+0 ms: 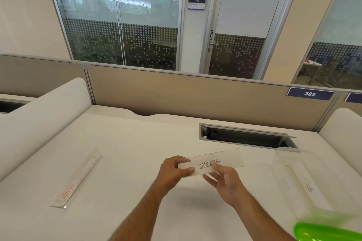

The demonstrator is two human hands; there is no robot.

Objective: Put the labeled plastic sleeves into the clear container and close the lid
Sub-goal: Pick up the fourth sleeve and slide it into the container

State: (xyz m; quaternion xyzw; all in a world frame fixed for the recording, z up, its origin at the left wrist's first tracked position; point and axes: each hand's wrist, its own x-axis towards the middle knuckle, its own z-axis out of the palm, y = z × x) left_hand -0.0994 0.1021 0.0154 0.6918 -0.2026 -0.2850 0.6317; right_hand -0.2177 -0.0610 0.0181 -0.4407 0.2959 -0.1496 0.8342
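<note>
Green plastic (329,231), probably the lid, fills the near right corner, blurred. Beyond it, the clear container (290,164) stands open on the right of the worktop (137,143), with at least 1 sleeve marked in handwriting (308,186) already inside.

Both hands hold 1 labeled sleeve (227,157) above the middle of the worktop. The left hand (174,172) pinches its left end between thumb and fingers. The right hand (225,180) supports it from below with the fingers loosely spread and a fingertip on the handwritten label. A 2nd sleeve with red print (78,178) lies flat, well apart, on the left.

Step in hand: transfer the held sleeve to the container.
1. Turn the sleeve so that its long side runs parallel with the container's long side.
2. Keep it level; thin plastic is likely to flex or slip under a light pinch.
3. Lower it flat onto the sleeve already inside.
4. Collect the remaining sleeve before fitting the lid.
</note>
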